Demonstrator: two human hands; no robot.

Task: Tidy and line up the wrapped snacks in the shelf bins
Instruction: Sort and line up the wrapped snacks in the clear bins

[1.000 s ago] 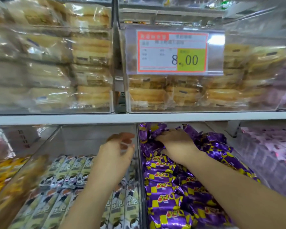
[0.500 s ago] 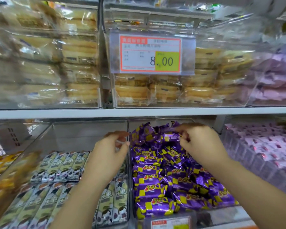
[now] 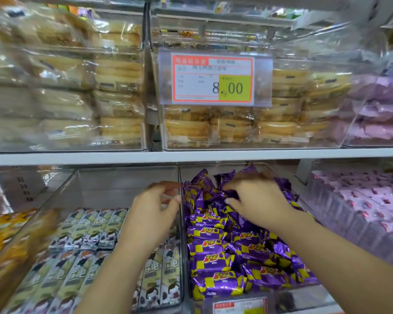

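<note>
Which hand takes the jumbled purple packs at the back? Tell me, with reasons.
Right. The right hand grips the purple packs at the bin's back; the left hand hangs by the clear divider, over the neighbouring bin.

The fingertips of the right hand [image 3: 256, 200] are buried among the purple-and-yellow foil-wrapped snacks [image 3: 216, 264], so a grip cannot be confirmed. The left hand [image 3: 154, 216] is blurred at its fingers. The small print of the orange-bordered price label [image 3: 212, 79] is unreadable; a second label [image 3: 239, 307] is cut off at the bottom edge.
</note>
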